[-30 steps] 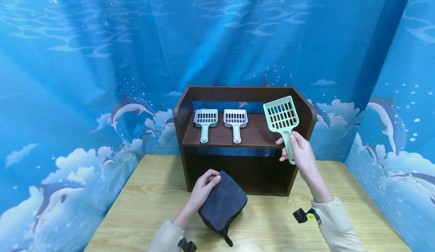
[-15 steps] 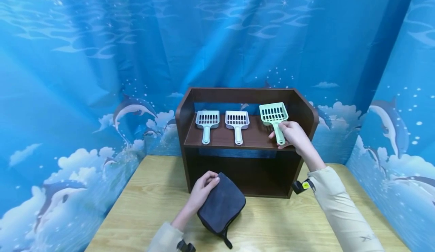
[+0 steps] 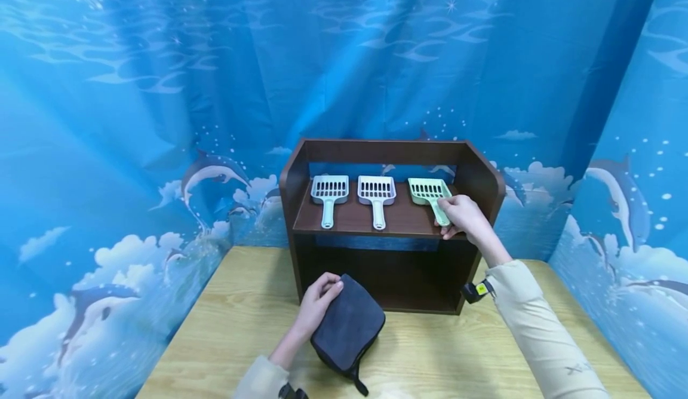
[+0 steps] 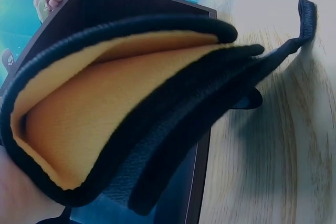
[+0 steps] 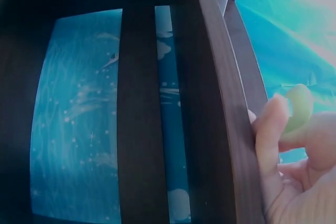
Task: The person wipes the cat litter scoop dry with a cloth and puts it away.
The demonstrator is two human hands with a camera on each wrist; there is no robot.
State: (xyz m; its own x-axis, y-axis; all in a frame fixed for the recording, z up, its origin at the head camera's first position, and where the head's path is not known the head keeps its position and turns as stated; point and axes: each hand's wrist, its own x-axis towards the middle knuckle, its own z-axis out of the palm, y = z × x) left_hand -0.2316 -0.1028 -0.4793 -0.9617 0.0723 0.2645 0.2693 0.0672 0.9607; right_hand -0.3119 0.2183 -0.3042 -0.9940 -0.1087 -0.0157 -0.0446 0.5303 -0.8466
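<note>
My left hand (image 3: 314, 306) pinches the upper left corner of a dark zip pouch (image 3: 352, 324), tilted over the table. In the left wrist view the pouch gapes open, showing an orange lining (image 4: 100, 103) inside black edging; a strap loop hangs off it. My right hand (image 3: 464, 215) holds the handle of a green litter scoop (image 3: 437, 206), whose slotted head sits over the right part of the upper shelf board. Only a bit of the green handle (image 5: 300, 103) shows past the fingers in the right wrist view. A pale blue scoop (image 3: 328, 212) and a whitish scoop (image 3: 378, 214) lie to its left.
A dark brown two-level shelf (image 3: 381, 152) with raised side panels stands on the wooden table (image 3: 242, 309). Its lower compartment (image 3: 387, 273) is behind the pouch. Blue curtains (image 3: 161, 100) with dolphins surround the table.
My right hand has moved forward and down with the green litter scoop, from in front of the shelf onto its upper board. The left hand and pouch have barely shifted.
</note>
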